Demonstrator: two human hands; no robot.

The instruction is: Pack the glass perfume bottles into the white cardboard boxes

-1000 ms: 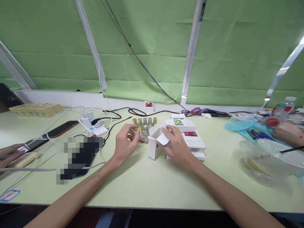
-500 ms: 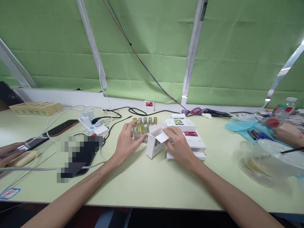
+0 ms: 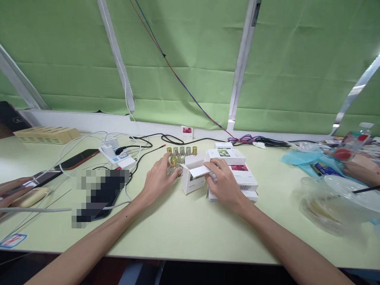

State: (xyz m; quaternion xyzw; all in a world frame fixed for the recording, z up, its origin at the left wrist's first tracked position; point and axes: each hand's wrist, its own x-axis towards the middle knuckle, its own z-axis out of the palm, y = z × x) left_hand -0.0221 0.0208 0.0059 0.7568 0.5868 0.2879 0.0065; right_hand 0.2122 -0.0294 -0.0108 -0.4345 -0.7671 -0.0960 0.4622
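Observation:
My left hand (image 3: pixel 158 177) has its thumb and fingers closed round a small glass perfume bottle (image 3: pixel 173 161) with a gold cap. Several more bottles (image 3: pixel 182 151) with gold or silver caps stand in a row just behind it. To the right, my right hand (image 3: pixel 224 180) grips the edge and flap of an open white box (image 3: pixel 194 184), its top open. The box stands tilted on the table with a printed picture on its front. A stack of white boxes (image 3: pixel 243 178) lies beside and behind my right hand, partly hidden by it.
A power strip (image 3: pixel 118 158) with tangled cables and phones lies on the left, near another person's hand (image 3: pixel 13 192). A bagged plastic bowl (image 3: pixel 332 206) and blue plastic (image 3: pixel 299 159) are on the right, where another person's hand (image 3: pixel 360 172) shows. A small card box (image 3: pixel 187 132) leans at the back.
My left hand has opened, reached to the front bottle and closed on it, tilting it slightly. The white box has turned and shifted a little left in my right hand.

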